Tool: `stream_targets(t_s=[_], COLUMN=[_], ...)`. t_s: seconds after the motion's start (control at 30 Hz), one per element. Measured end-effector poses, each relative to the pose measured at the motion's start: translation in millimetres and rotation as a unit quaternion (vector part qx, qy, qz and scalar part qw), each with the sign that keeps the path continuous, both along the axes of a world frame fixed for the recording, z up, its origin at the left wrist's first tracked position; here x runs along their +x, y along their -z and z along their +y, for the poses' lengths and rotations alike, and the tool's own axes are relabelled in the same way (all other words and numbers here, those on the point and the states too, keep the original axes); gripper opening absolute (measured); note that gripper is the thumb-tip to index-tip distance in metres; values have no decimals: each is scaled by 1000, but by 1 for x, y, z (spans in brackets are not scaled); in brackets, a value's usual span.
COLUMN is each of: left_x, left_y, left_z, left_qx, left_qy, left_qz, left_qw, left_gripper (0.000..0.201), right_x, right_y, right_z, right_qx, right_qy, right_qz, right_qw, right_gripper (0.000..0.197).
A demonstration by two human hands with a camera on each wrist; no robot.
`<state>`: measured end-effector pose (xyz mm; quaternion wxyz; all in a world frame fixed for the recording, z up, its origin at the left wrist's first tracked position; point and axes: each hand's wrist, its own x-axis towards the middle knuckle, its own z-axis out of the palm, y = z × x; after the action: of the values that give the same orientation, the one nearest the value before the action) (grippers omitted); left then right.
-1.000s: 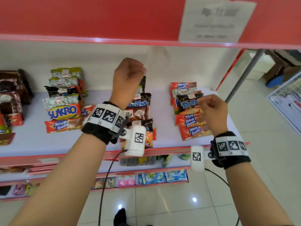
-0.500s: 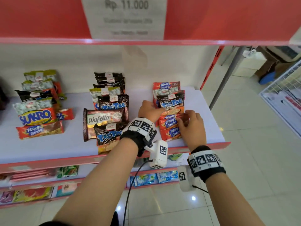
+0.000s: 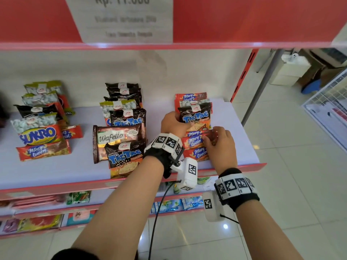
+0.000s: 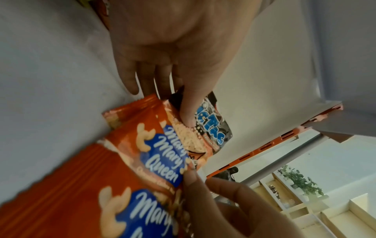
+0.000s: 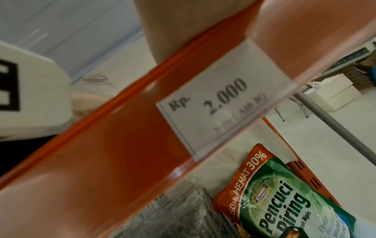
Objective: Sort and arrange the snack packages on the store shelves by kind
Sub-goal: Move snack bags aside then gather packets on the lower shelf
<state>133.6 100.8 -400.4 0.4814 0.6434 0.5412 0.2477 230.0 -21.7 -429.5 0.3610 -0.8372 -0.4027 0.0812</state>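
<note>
On the pale shelf [image 3: 238,128] the right-hand pile has a black Tic Tac pack [image 3: 195,117] lying over several red Mary Queen packs [image 3: 195,142]. My left hand [image 3: 176,122] grips the Tic Tac pack's left edge. In the left wrist view its thumb [image 4: 186,112] presses on the Tic Tac pack [image 4: 213,128] with the fingers [image 4: 142,77] behind. My right hand [image 3: 212,136] pinches the right end of the top Mary Queen pack [image 4: 160,148]; its fingertips [image 4: 193,178] show at that pack's edge. The right wrist view shows none of this.
A middle pile holds a Wafello pack [image 3: 118,136] and more Tic Tac packs [image 3: 125,158]. A left pile has Sukro [image 3: 39,136] and a Mary Queen pack [image 3: 43,151]. A red upper shelf [image 3: 244,21] overhangs. A dish-soap pouch [image 5: 284,201] lies on the shelf below.
Both hands came down from raised fists above the shelf onto the right-hand pile. The left now grips the Tic Tac pack, the right the Mary Queen pack.
</note>
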Motion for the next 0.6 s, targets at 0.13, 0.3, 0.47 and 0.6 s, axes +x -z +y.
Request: stream_targets(t_s=[0.13,0.3,0.47,0.6], left_x=[-12,-38,-59,-92], left_y=[-14,-43,-70,-80], left_z=[5,8,3,4], left_qx=[42,72,65,102], left_qy=[-8,-1,49,90], left_qz=[-11,-106,-190,-166], left_qw=[999,992,978,977], left_gripper=[22,27,30,20], right_x=[0,-5,-9,-34], right_y=[1,0,-21,-60], right_z=[-1,3,4,27], right_qx=[4,-2,134,215], right_qy=[0,1,32,-58], right_qz=[0,6,35,312], right_qw=[1000,1000,990,924], right_gripper=[25,32,25,30])
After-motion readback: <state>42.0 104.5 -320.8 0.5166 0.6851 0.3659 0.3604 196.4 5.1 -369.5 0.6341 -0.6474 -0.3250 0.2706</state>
